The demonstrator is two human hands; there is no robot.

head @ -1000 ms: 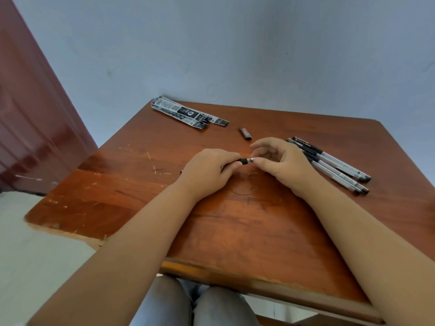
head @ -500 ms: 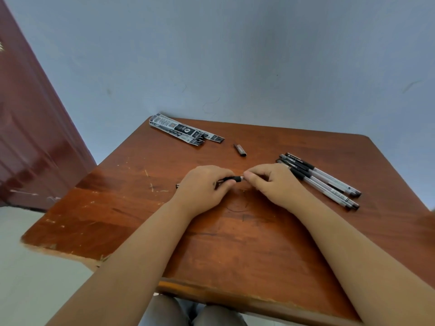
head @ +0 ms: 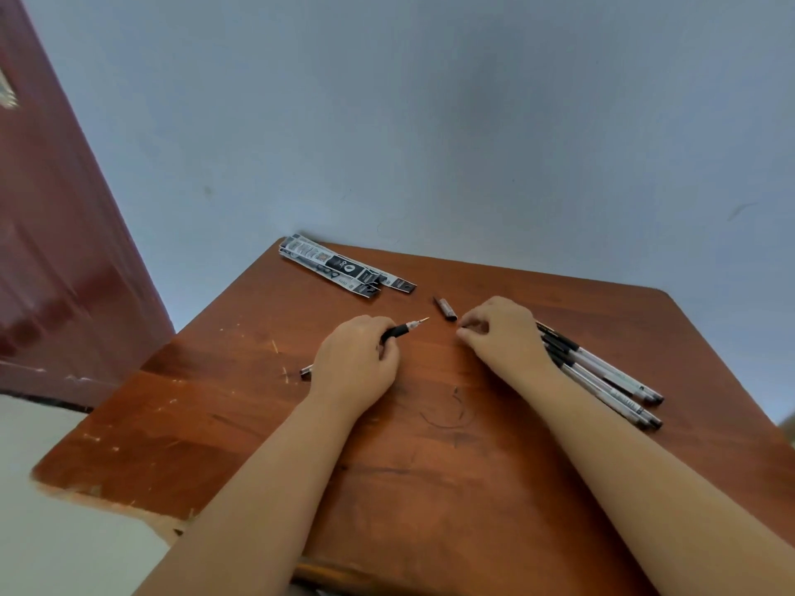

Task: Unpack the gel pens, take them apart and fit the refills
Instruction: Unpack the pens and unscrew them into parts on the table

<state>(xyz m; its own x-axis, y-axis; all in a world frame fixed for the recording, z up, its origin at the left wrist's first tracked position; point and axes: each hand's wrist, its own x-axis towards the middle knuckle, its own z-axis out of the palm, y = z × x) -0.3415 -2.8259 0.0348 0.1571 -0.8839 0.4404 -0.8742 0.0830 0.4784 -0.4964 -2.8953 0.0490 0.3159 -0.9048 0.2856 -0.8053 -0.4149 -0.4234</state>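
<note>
Left hand (head: 357,363) wrapped round the slim black-gripped clear plastic gel pen (head: 398,332), bare metal tip poking out over the worn red-brown wooden bench (head: 430,466). Right hand (head: 501,333) curled just beside; pinching something small or nothing, cannot tell. Light, stiff, likely slippery on the barrel; best held at the rubbery grip. Loose small dark cap (head: 445,308) between the hands, row of capped pens (head: 602,376) under the right wrist, torn black-and-white wrappers (head: 344,268) well back.

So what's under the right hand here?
The near ends of the loose gel pens run beneath the right hand and wrist; their far ends show beyond it. Whether the curled fingers pinch anything is hidden.
</note>
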